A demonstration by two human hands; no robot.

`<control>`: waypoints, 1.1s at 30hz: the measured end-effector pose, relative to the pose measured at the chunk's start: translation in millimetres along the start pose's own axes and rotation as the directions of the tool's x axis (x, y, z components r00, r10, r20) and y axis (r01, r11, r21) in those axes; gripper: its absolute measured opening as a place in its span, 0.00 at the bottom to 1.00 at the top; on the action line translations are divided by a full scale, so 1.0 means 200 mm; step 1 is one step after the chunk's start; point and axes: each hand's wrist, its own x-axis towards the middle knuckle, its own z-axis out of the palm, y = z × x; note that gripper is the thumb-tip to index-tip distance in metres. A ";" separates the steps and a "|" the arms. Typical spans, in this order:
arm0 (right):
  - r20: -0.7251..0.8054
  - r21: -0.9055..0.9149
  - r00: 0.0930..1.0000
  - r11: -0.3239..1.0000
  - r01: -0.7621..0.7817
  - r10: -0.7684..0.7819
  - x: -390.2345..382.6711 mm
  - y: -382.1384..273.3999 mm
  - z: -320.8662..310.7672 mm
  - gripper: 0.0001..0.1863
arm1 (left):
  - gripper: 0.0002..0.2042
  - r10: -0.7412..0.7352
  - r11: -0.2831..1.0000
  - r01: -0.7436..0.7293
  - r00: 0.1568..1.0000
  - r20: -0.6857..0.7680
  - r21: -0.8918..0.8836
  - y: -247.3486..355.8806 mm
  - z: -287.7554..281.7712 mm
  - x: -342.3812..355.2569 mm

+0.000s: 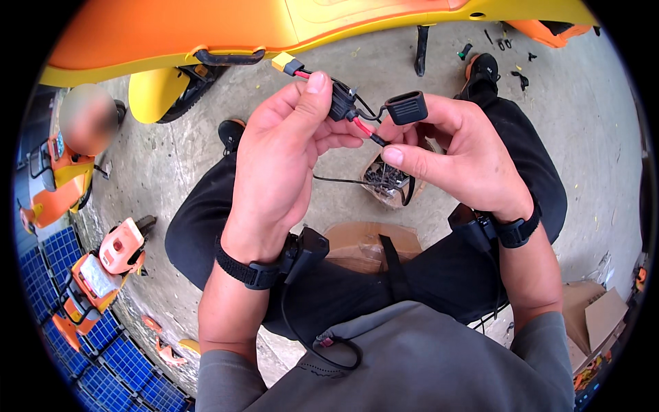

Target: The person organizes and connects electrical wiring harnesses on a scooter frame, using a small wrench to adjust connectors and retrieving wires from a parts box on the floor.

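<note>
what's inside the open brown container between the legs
A heap of small black parts; the right hand and thin black cable cover some, so whatever lies beneath is hidden.

No words or numbers can be read clearly. A small white mark (489, 69) sits on the black shoe (478, 84), and tiny dark marks (321, 370) on the grey shirt (419, 364) are too small.
</note>
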 end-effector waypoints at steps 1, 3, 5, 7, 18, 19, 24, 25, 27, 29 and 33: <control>-0.003 0.002 1.000 1.000 -0.009 0.009 0.00 0.00 0.00 0.11 | 0.16 -0.004 1.000 0.004 1.000 -0.001 0.004 0.00 0.00 0.00; -0.012 0.001 0.999 1.000 -0.029 0.029 0.00 -0.01 0.00 0.11 | 0.16 -0.015 1.000 0.015 1.000 -0.007 0.011 0.00 0.00 0.00; -0.020 -0.023 0.999 0.999 -0.030 0.030 0.00 -0.01 0.00 0.10 | 0.17 -0.005 1.000 0.005 1.000 -0.012 0.011 0.00 0.01 0.00; -0.026 -0.028 0.999 0.999 -0.035 0.034 0.00 -0.02 0.00 0.10 | 0.17 -0.006 1.000 0.006 1.000 -0.019 0.013 0.00 0.01 0.00; 0.010 0.198 0.991 0.971 -0.136 0.137 0.00 -0.02 -0.01 0.11 | 0.19 -0.110 0.991 0.109 0.994 -0.010 -0.083 0.01 0.00 0.00; 0.019 0.230 0.989 0.962 -0.147 0.146 0.00 -0.02 -0.01 0.11 | 0.18 -0.118 0.989 0.118 0.993 -0.004 -0.091 0.01 -0.01 0.00; 0.045 0.313 0.980 0.928 -0.199 0.195 -0.01 -0.05 -0.01 0.11 | 0.18 -0.161 0.971 0.164 0.986 0.031 -0.172 0.01 -0.02 0.02; 0.047 0.320 0.978 0.924 -0.209 0.204 -0.01 -0.05 -0.02 0.10 | 0.18 -0.154 0.969 0.159 0.987 0.041 -0.188 0.01 -0.03 0.02; 0.051 0.332 0.973 0.915 -0.227 0.223 -0.01 -0.05 -0.02 0.10 | 0.17 -0.152 0.966 0.157 0.988 0.041 -0.207 0.01 -0.03 0.02; 0.047 0.340 0.979 0.918 -0.204 0.200 0.00 -0.04 -0.02 0.10 | 0.17 -0.154 0.967 0.158 0.987 0.038 -0.198 0.01 -0.03 0.01; 0.081 0.354 0.974 0.907 -0.226 0.211 -0.01 -0.04 -0.03 0.10 | 0.17 -0.133 0.975 0.139 0.990 0.044 -0.174 0.02 -0.03 0.01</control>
